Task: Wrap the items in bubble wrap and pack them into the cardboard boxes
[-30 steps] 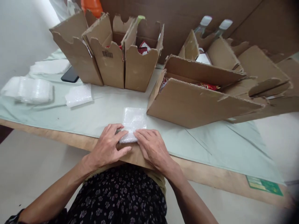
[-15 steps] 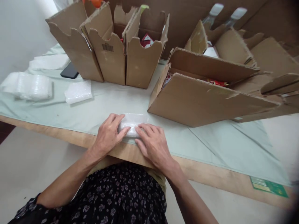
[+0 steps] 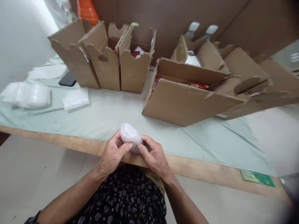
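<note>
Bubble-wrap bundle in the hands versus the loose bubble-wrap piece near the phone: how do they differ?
The bubble-wrap bundle is held between the left hand and right hand; the loose bubble-wrap piece lies untouched on the cloth.
The bundle looks rounded and bulky; the loose piece looks flat.
The bundle is by the wooden edge; the loose piece lies farther back, near the phone.
Both look whitish and shiny.

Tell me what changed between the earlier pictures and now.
The bubble wrap lay partly flat on the cloth, its open end pointing away from the person; now it is a compact rounded bundle, drawn back to the table's front edge. The left hand and right hand, earlier pressing it down, now grip it between them. The cardboard boxes, phone and loose wrap piece stayed put.
</note>
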A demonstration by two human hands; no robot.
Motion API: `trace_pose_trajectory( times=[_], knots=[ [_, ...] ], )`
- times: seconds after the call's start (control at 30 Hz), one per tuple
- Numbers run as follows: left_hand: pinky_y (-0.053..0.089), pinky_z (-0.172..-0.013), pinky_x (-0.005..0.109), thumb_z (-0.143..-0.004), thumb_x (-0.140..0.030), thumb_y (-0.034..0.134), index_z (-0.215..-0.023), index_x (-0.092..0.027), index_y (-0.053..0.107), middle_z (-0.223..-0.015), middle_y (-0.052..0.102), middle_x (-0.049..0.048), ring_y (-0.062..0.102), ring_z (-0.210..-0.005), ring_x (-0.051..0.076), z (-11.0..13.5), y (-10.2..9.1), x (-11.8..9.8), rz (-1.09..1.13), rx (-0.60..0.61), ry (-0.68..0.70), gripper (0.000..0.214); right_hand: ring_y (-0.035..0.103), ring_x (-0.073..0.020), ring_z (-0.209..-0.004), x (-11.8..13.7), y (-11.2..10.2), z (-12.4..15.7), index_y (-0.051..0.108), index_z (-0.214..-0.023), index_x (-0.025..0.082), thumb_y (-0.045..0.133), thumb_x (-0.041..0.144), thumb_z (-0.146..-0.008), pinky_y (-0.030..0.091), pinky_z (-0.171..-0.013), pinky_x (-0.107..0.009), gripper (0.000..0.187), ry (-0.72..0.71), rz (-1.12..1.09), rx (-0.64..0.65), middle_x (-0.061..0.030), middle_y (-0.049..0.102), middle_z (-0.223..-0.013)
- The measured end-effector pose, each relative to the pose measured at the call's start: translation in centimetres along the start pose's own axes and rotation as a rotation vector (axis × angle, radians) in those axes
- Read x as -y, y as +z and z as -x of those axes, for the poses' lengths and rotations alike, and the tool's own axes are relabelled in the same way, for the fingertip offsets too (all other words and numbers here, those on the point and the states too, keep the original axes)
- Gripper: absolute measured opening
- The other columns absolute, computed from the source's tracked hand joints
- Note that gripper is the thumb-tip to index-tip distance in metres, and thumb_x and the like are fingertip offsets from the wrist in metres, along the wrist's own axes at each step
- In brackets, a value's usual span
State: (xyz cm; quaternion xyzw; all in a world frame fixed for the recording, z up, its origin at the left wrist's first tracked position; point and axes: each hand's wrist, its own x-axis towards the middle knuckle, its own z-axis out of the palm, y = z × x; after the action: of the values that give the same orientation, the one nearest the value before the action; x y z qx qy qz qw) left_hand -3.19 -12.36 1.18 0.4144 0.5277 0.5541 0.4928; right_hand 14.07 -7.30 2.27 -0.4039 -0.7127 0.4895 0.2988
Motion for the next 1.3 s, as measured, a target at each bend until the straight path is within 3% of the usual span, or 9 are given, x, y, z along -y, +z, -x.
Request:
trace_pose_trajectory(
  times=[0.13, 0.27, 0.47, 0.57, 0.73, 0.9, 0.97, 1.1, 1.3],
  knots=[
    [0.062, -0.077, 0.028, -0.089, -0.029, 0.064, -0.115, -0.021, 0.069, -0.102, 0.079, 0.0043, 0.075, -0.089, 0.021, 0.0, 0.1, -1.2, -0.267, 0.012, 0.04, 0.028, 0.064, -0.0288, -0.123, -0.1, -2.9, 1.2, 0.064, -0.135, 0.022, 0.076, 0.043, -0.087, 0.049, -0.108, -0.049, 0.054, -0.004, 0.036, -0.018, -0.0132, 0.066, -0.139],
    [0.061, -0.071, 0.028, -0.077, -0.021, 0.064, -0.099, -0.023, 0.075, -0.089, 0.078, 0.0016, 0.073, -0.079, 0.022, -0.3, 1.6, -2.2, -0.434, 0.287, 0.07, 0.025, 0.063, -0.0293, -0.128, 0.5, -5.2, 1.8, 0.051, -0.153, 0.026, 0.085, 0.058, -0.077, 0.051, -0.108, -0.045, 0.09, 0.025, -0.158, 0.211, -0.0129, 0.061, -0.149],
    [0.061, -0.071, 0.028, -0.082, -0.033, 0.066, -0.103, -0.023, 0.075, -0.091, 0.078, 0.0015, 0.073, -0.079, 0.021, -0.6, 3.1, -0.8, -0.42, 0.438, -0.083, 0.025, 0.071, -0.0221, -0.104, 1.3, -6.5, 2.0, 0.075, -0.118, 0.026, 0.072, 0.038, -0.092, 0.054, -0.094, -0.034, 0.028, -0.008, -0.02, 0.193, -0.0041, 0.076, -0.116],
    [0.064, -0.08, 0.034, -0.085, -0.036, 0.068, -0.118, -0.027, 0.071, -0.113, 0.078, 0.0058, 0.076, -0.097, 0.025, -2.0, 2.1, -1.5, -0.523, 0.357, 0.201, 0.035, 0.073, -0.0209, -0.093, 2.2, -9.1, 2.6, 0.076, -0.11, 0.026, 0.073, 0.028, -0.09, 0.056, -0.084, -0.031, 0.021, -0.009, 0.055, 0.135, -0.0025, 0.078, -0.106],
    [0.05, -0.114, 0.055, -0.09, -0.031, 0.07, -0.151, -0.029, 0.048, -0.156, 0.052, 0.0133, 0.054, -0.141, 0.036, -8.2, 2.1, -7.2, -0.836, -0.019, 0.85, 0.065, 0.074, -0.0236, -0.084, 5.5, -16.6, 3.6, 0.078, -0.109, 0.034, 0.078, 0.038, -0.09, 0.059, -0.068, -0.033, 0.02, -0.119, 0.13, -0.32, -0.0036, 0.079, -0.099],
    [0.043, -0.12, 0.058, -0.091, -0.018, 0.067, -0.129, -0.024, 0.06, -0.156, 0.051, 0.0143, 0.048, -0.147, 0.036, -13.2, 4.8, -10.0, -0.837, 0.018, 1.003, 0.039, 0.07, -0.0314, -0.099, 9.9, -22.7, 1.6, 0.075, -0.114, 0.043, 0.074, 0.046, -0.092, 0.057, -0.082, -0.047, 0.022, -0.278, 0.307, -0.928, -0.0061, 0.074, -0.114],
    [0.046, -0.118, 0.054, -0.089, -0.01, 0.065, -0.108, -0.022, 0.065, -0.159, 0.049, 0.0127, 0.05, -0.146, 0.034, -13.4, 5.4, -9.4, -0.804, 0.072, 0.997, 0.023, 0.069, -0.0329, -0.101, 11.5, -24.5, 0.1, 0.072, -0.113, 0.046, 0.074, 0.05, -0.091, 0.055, -0.086, -0.049, 0.022, -0.235, 0.522, -0.85, -0.0027, 0.073, -0.116],
    [0.041, -0.122, 0.05, -0.084, 0.0, 0.062, -0.102, -0.021, 0.065, -0.171, 0.031, 0.0086, 0.038, -0.154, 0.032, -12.5, 5.4, -7.8, -0.744, 0.121, 1.017, 0.027, 0.068, -0.029, -0.082, 13.5, -26.8, -3.5, 0.072, -0.108, 0.036, 0.066, 0.049, -0.091, 0.051, -0.062, -0.04, 0.022, -0.085, 0.879, -0.316, -0.0023, 0.076, -0.098],
    [0.038, -0.125, 0.049, -0.082, 0.002, 0.061, -0.104, -0.022, 0.065, -0.175, 0.024, 0.004, 0.032, -0.157, 0.03, -12.7, 4.9, -7.6, -0.734, 0.171, 1.001, 0.032, 0.07, -0.0249, -0.084, 10.9, -24.4, -9.8, 0.076, -0.099, 0.023, 0.064, 0.023, -0.087, 0.043, -0.069, -0.033, 0.017, 0.009, 1.292, 0.308, -0.0057, 0.078, -0.094]
  ],
)
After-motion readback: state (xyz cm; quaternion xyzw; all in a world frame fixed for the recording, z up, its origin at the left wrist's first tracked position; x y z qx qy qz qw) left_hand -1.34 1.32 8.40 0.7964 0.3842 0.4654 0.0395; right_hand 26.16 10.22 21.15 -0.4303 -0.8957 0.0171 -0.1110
